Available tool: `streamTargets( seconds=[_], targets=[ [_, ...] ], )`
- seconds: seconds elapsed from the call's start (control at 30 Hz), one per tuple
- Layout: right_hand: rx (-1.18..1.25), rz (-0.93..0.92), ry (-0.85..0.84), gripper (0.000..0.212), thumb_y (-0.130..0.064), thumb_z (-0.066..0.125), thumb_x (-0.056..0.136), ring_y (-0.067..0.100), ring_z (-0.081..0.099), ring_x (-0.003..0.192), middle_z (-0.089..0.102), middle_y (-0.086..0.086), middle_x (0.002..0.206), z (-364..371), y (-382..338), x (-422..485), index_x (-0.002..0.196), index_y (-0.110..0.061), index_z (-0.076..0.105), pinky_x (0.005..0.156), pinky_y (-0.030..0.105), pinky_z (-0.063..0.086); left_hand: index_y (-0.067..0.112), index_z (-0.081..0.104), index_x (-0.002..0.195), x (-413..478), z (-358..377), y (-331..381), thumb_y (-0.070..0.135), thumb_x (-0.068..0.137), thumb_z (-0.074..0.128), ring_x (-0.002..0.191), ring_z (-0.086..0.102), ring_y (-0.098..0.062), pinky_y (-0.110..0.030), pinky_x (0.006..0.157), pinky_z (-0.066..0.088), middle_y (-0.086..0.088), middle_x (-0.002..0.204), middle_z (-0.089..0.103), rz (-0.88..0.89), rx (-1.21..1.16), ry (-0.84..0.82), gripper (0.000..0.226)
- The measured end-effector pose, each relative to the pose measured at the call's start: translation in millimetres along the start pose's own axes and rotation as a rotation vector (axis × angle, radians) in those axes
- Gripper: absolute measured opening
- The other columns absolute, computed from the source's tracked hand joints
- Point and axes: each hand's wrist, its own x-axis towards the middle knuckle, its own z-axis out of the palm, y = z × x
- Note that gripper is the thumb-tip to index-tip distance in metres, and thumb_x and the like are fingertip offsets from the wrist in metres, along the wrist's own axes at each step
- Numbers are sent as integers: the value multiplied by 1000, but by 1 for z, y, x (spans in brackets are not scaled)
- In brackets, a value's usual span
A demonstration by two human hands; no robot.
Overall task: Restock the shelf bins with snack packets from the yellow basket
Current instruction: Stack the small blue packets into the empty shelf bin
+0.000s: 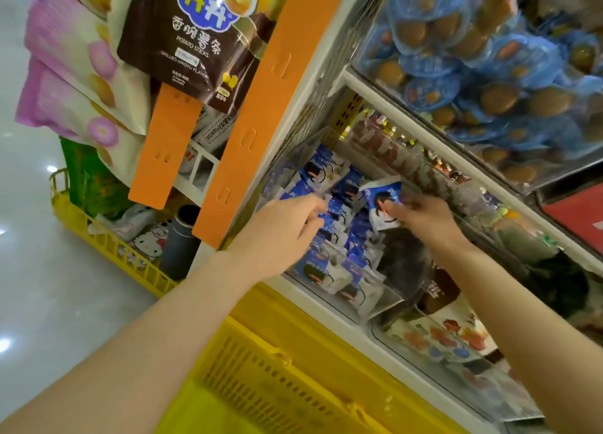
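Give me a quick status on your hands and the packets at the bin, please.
Right hand pinches one blue-and-white packet above the clear bin. Left hand open, fingers on the stacked packets inside. Nothing seen blocking.

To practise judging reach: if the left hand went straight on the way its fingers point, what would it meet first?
Probably the blue-and-white packets in the clear bin: the left hand points up and right into that pile. Depth is unclear, so its fingers may be touching them.

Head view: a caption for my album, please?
Right hand holds a blue-white snack packet over the shelf bin; left hand reaches in.
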Motion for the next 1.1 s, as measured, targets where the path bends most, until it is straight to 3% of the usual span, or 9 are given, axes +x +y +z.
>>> streamTargets(
  seconds=[0.13,0.23,0.37,0.63,0.83,0.97,1.1],
  targets=[
    [-350,11,-45,41,-29,59,91,34,55,110,58,19,123,-4,15,40,123,-2,55,94,41,42,20,62,93,-2,7,-17,37,96,36,81,56,-11,-24,88,22,7,86,65,178,253,-16,31],
    [-511,1,-67,34,-24,59,91,35,60,97,62,22,111,2,22,65,116,-1,58,86,41,47,18,64,86,-2,8,-22,39,95,38,74,55,-11,-23,82,22,6,77,64,223,250,30,34],
    [-639,10,-61,42,-20,67,86,33,57,107,59,19,121,17,26,87,123,-4,56,90,36,44,18,65,84,-1,11,-26,37,94,41,73,55,-11,-25,84,28,6,77,65,241,213,56,33],
    [-711,-47,30,36,-7,70,81,30,53,111,57,14,122,41,37,98,115,-8,59,99,38,42,19,66,86,-1,14,-30,36,95,44,75,57,-10,-32,84,44,6,79,67,280,205,86,30],
    [-765,-71,15,39,-10,66,85,29,52,117,56,13,127,40,38,100,123,-10,57,104,40,40,19,67,87,-1,14,-29,38,93,38,76,57,-11,-29,83,40,6,80,67,280,218,84,35],
    [-696,-60,14,37,-14,61,89,28,54,113,57,14,126,39,30,93,125,-8,56,93,31,41,21,64,92,-1,13,-28,42,94,31,83,54,-10,-24,87,29,8,87,66,243,249,29,39],
    [-626,-218,10,37,-25,57,92,28,57,104,60,14,119,37,15,62,126,-11,51,89,36,45,22,61,98,-4,10,-22,38,95,33,90,53,-12,-25,89,23,7,93,65,223,274,6,33]
  ],
)
